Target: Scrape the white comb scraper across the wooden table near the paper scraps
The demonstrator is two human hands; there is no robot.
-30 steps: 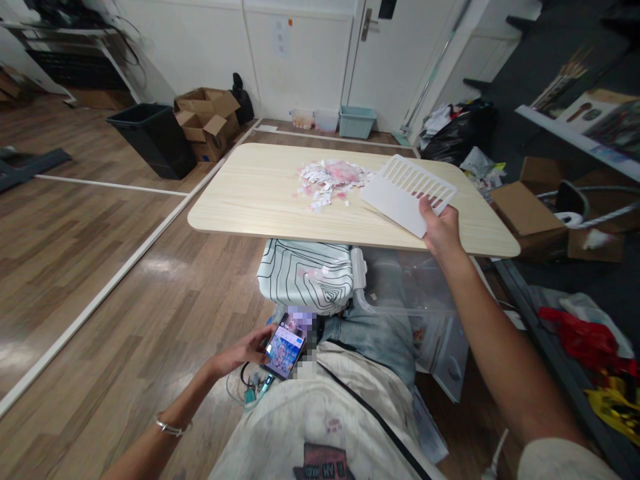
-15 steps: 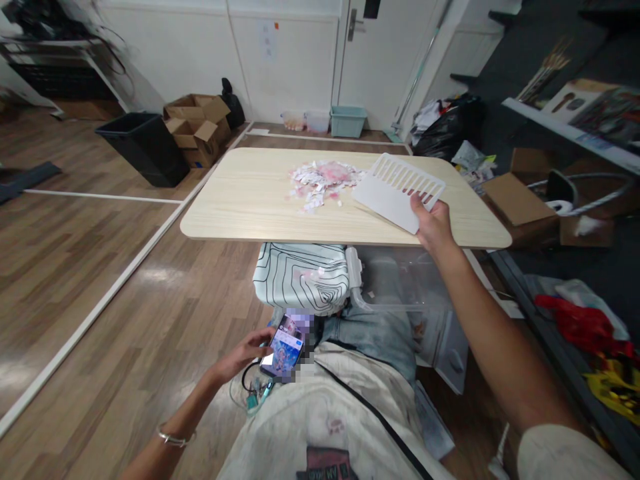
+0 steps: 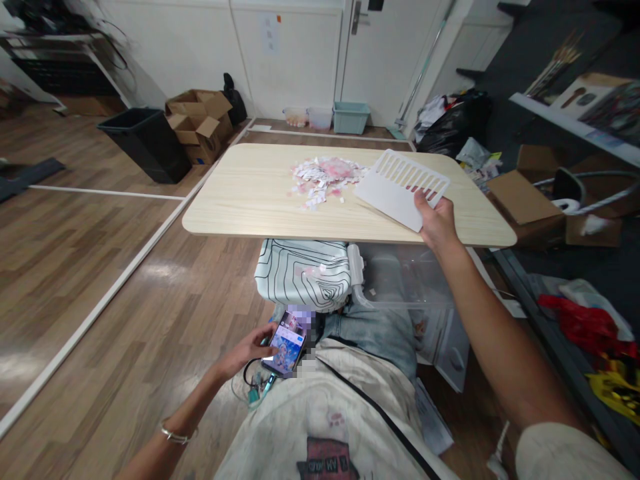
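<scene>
My right hand point(image 3: 440, 219) grips the lower right corner of a white slotted plastic panel point(image 3: 390, 200), thumb on top. The panel is tilted, its slots toward the far side, over the right part of the light wooden table point(image 3: 240, 200). To its left lies a heap of white and pink paper scraps point(image 3: 327, 173). Low over my lap, my left hand point(image 3: 255, 348) is closed at the left edge of a smartphone point(image 3: 284, 350), one digit over its lit screen. Part of the phone is blurred out. A cable point(image 3: 269, 385) runs from its lower end.
Under the table's near edge are a pale cushion-like thing with black lines point(image 3: 303, 273) and a clear plastic bin point(image 3: 400, 280). A black trash bin point(image 3: 150, 147) and cardboard boxes point(image 3: 200, 123) stand at left. At right are an open carton point(image 3: 525, 193) and a shelf point(image 3: 575, 123).
The view has shifted slightly, so the table and room sit a little higher and further right. Both hands keep their holds, and the scrap heap looks the same.
</scene>
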